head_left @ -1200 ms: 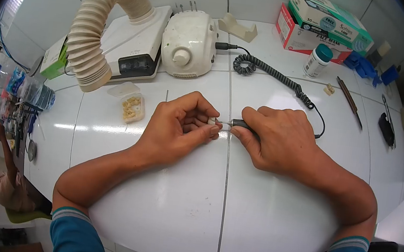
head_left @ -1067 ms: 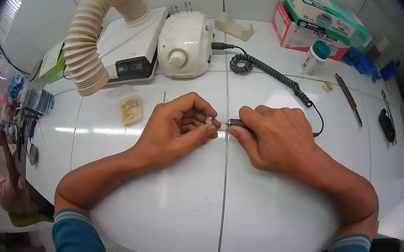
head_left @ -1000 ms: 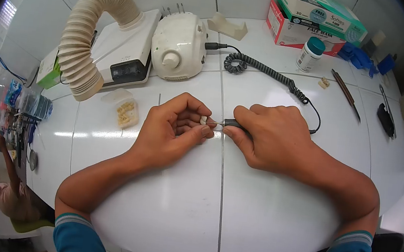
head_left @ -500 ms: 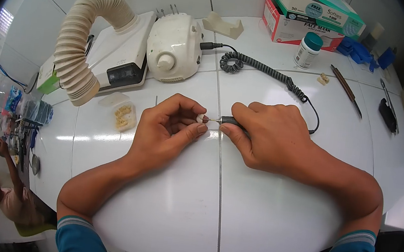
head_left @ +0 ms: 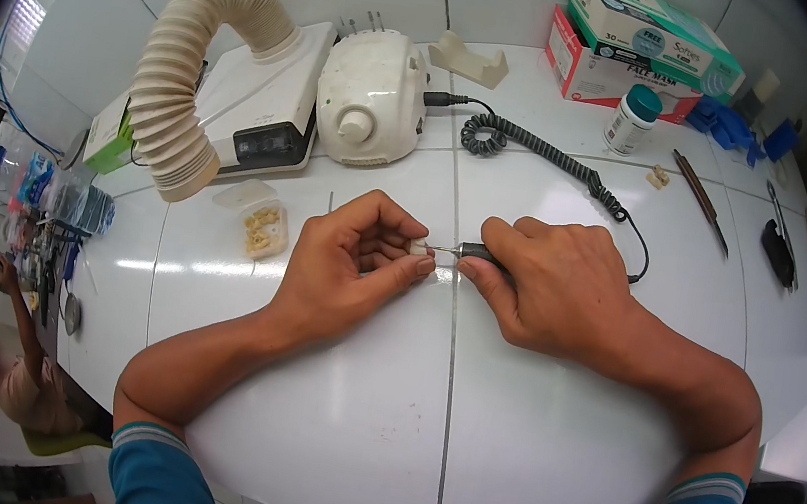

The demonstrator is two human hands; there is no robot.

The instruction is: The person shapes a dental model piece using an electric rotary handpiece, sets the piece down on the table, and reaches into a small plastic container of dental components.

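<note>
Between the thumb and fingertips of my left hand (head_left: 352,261) is a small whitish piece, tooth-like in look (head_left: 418,247); the fingers cover much of it. My right hand (head_left: 560,286) is wrapped around a dark rotary handpiece (head_left: 476,252), its thin metal bit (head_left: 444,249) pointing left at the piece. Bit and piece meet or nearly meet; I cannot tell which. From the handpiece a coiled black cord (head_left: 546,154) runs to a white control unit (head_left: 372,97) with a round knob. Left of my left hand sits an open clear box (head_left: 266,231) holding yellowish pieces.
A ribbed suction hose (head_left: 169,72) arches from a white box-shaped machine (head_left: 239,116) at the left. Mask boxes (head_left: 626,78) and a green-capped bottle (head_left: 631,124) stand at the back right. A brown-handled tool (head_left: 700,200) lies nearby. At far left a person (head_left: 29,387) sits.
The whole view has shifted a little, so the bench things appear further right and slightly lower. Both hands keep their grips, with the bit still at the small piece.
</note>
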